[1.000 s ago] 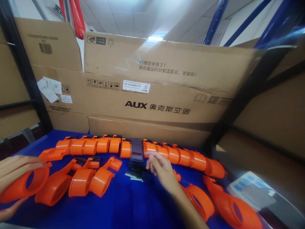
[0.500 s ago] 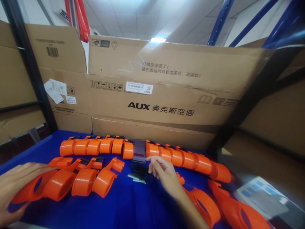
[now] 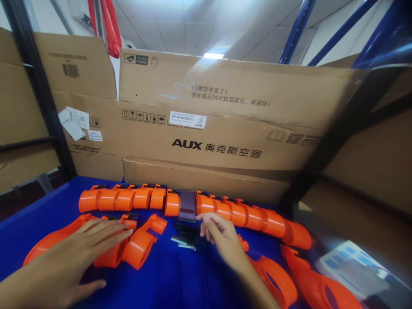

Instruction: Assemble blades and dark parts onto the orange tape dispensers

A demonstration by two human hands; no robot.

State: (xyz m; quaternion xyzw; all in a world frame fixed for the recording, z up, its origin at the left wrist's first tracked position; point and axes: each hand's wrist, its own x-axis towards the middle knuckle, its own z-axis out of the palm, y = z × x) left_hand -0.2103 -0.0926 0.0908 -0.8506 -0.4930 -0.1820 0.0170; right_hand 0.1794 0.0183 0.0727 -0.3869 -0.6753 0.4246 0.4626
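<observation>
My left hand is open and palm down, fingers spread over the orange plastic tape dispensers at the front left. It covers part of several of them; whether it touches them I cannot tell. In the middle, my right hand has its fingers curled, with thumb and index finger close together. Anything between those fingers is hidden. They are beside a pile of small black pieces and thin pale strips. Just beyond the fingertips, a dark phone leans against the back row of orange dispensers.
More orange dispensers lie at the front right, partly behind my right forearm. Farther right is a clear-lidded white box. Cardboard walls the back of the blue surface, between dark rack posts.
My left hand has moved right, from the leftmost orange dispenser to above the ones in the middle of the front row, with its fingers spread. My right hand is almost unmoved.
</observation>
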